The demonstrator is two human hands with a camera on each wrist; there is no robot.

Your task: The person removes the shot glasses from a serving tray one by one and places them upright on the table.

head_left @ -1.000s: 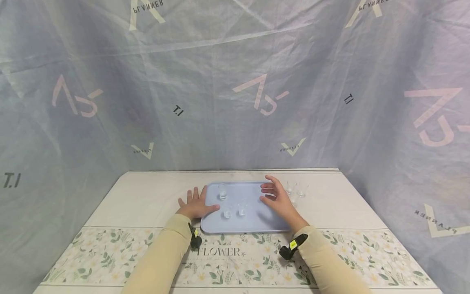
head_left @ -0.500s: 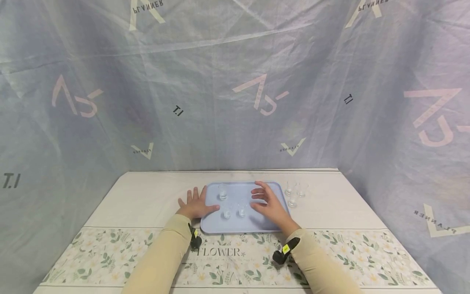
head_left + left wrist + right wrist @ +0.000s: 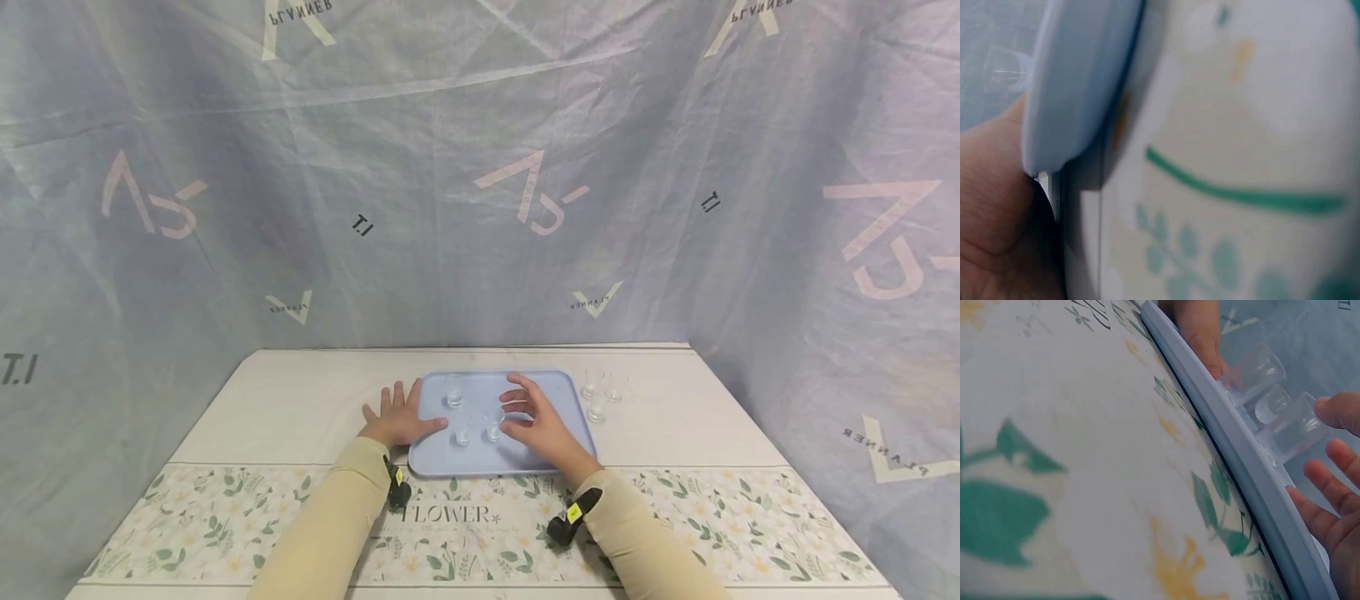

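A pale blue tray (image 3: pixel 438 461) lies on the table with three small clear glasses standing upright on it. At its left rim my left hand (image 3: pixel 401 419) rests with fingers spread, the thumb over the edge. My right hand (image 3: pixel 542 423) hovers above the tray, fingers loosely bent and apart, around the right side of the near right glass (image 3: pixel 492 430). In the right wrist view the thumb overlaps that glass's rim (image 3: pixel 1310 406). The near left glass (image 3: pixel 462 435) stands beside it, and the third glass (image 3: pixel 453 392) is farther back on the left.
Right of the tray, three more clear glasses (image 3: pixel 596 410) stand close together on the white tablecloth (image 3: pixel 667 417). A floral band (image 3: pixel 465 550) runs along the cloth's near side. Grey printed curtains (image 3: pixel 450 208) enclose the table at the back and sides.
My right hand has moved left across the tray, from near the glasses at the right to beside the near right glass. The left hand has stayed on the tray's rim.
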